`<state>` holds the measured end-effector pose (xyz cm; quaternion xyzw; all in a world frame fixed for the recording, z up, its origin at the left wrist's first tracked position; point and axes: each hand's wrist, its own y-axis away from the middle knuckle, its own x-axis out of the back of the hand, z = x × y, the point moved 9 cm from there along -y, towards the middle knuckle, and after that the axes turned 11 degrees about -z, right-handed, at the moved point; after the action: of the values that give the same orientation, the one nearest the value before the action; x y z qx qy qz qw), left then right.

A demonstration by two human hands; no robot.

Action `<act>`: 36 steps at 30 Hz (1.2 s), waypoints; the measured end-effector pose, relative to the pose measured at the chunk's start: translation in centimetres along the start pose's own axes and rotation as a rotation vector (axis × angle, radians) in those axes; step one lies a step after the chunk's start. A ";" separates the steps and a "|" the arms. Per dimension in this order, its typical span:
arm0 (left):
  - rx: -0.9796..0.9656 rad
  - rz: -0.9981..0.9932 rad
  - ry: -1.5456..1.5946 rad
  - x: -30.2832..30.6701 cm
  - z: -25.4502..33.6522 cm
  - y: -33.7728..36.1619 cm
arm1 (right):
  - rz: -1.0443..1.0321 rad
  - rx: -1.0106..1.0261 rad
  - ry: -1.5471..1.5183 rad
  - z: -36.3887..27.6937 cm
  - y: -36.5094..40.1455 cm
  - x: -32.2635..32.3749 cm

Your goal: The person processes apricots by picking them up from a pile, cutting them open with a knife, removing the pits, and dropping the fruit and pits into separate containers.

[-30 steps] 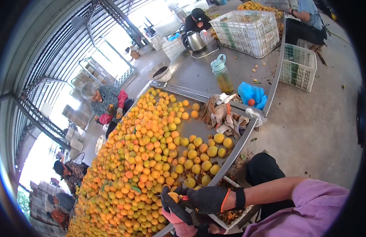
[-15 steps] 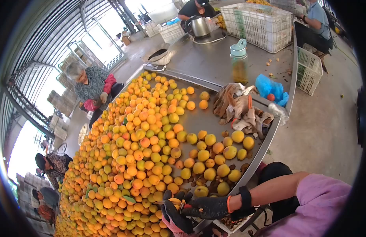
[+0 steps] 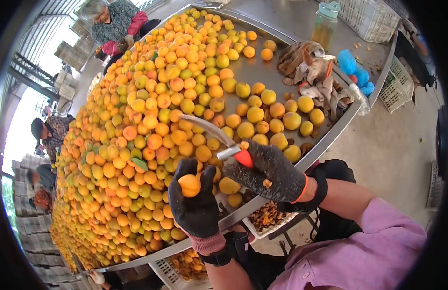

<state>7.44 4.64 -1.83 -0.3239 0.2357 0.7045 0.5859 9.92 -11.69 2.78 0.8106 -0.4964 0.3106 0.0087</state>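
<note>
My left hand (image 3: 195, 200), in a black glove with a pink cuff, holds an apricot (image 3: 189, 185) between thumb and fingers, palm turned up. My right hand (image 3: 274, 171), gloved in black with an orange-edged cuff, is wrapped round the red handle of a curved knife (image 3: 212, 129). The blade points up and left over the fruit, apart from the held apricot. Small orange bits of fruit cling to the right glove and near the handle. Below and around both hands lies a large heap of apricots (image 3: 156, 101) on a metal table (image 3: 248, 72).
Used gloves (image 3: 313, 72) lie at the table's right, by a blue plastic bag (image 3: 354, 70) and a bottle (image 3: 325, 24). Under the edge are a tray of scraps (image 3: 267, 217) and a crate of fruit pieces (image 3: 183, 270). Other people sit along the left side.
My hands have moved apart and up from close together at the table's edge. The knife now shows fully, and the left hand has turned palm up. The view has tilted down.
</note>
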 end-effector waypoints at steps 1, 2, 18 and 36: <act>0.003 0.007 0.003 0.0 -0.4 0.5 | -0.039 -0.020 -0.244 0.2 -0.3 -0.3; -0.141 -0.099 -0.661 -1.8 1.0 0.8 | -0.071 -0.037 -0.484 0.3 -0.7 -0.8; 0.017 -0.115 -1.174 -5.1 -0.8 0.7 | -0.100 -0.061 -0.280 1.6 -0.2 -2.0; 0.394 -0.298 -0.416 -2.9 -7.3 0.9 | -0.202 0.163 -0.217 2.6 0.0 0.5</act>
<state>8.16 -2.69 -4.74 -0.0845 0.1927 0.6028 0.7696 11.33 -12.95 0.96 0.8831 -0.3837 0.2581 -0.0798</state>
